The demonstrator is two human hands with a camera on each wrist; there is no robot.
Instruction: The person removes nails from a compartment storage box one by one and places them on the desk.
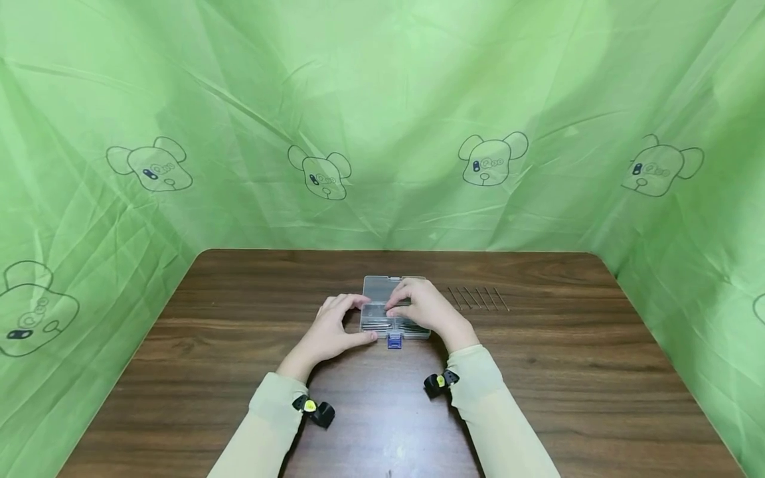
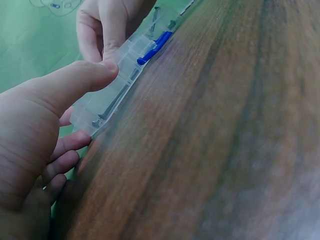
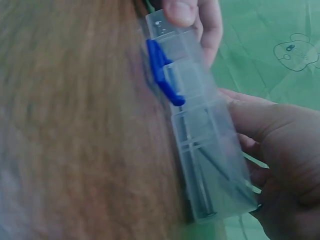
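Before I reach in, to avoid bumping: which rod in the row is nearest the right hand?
The leftmost rod in the head view; the other rods lie farther from the right hand.

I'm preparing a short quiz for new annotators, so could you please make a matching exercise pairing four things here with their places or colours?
Things:
1. Latch
2. Loose metal rods
3. Cloth backdrop
4. Left hand

Descriptions:
A. Green, hanging beyond the table
B. Holding the left end of the box
C. Blue, on the box's near side
D. Lying right of the box

Pairs: 1-C, 2-D, 3-A, 4-B
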